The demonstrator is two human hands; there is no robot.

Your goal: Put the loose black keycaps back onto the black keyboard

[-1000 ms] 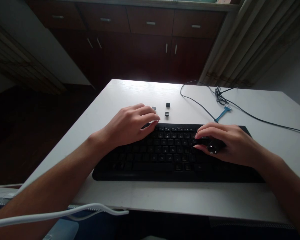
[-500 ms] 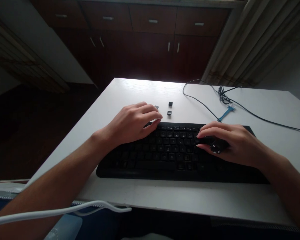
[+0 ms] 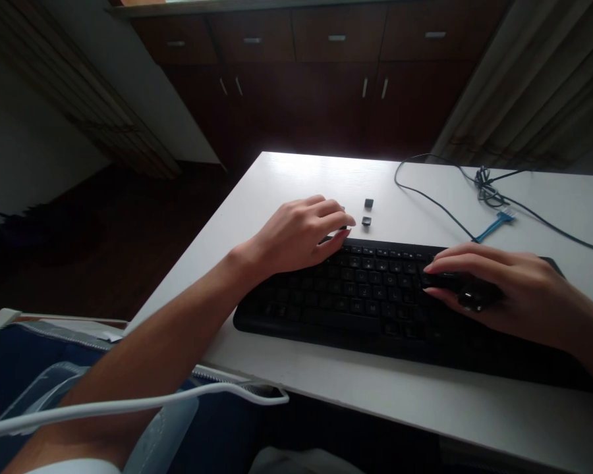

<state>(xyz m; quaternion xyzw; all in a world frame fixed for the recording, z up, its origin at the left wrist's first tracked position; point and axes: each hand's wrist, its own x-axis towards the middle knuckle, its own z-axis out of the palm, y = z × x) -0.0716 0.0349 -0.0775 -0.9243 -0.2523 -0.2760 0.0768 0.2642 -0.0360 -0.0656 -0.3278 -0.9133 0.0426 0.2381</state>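
Observation:
A black keyboard (image 3: 346,319) lies slantwise on the white table. My left hand (image 3: 304,234) is above its upper left edge, index finger and thumb close together. A small dark piece, which looks like a keycap (image 3: 343,228), shows between those fingertips. Two loose black keycaps (image 3: 366,221) lie just beyond, and another is partly hidden behind the fingers. Over the right part of the keyboard, my right hand (image 3: 511,289) is closed around a black tool (image 3: 472,296) with a shiny metal part. Its tip meets the keys near the fingertips; its exact kind is unclear.
A blue brush (image 3: 494,225) lies behind the keyboard beside a bundled black cable (image 3: 485,187). In front of the table, a white curved bar (image 3: 178,398) crosses below my left forearm, over a blue bag-like thing (image 3: 24,355). Dark wooden cabinets (image 3: 306,99) stand behind.
The view has turned left, so everything appears farther right. My left fingertips have come down slightly beside the loose keycaps. My right hand keeps its hold on the black tool over the keys.

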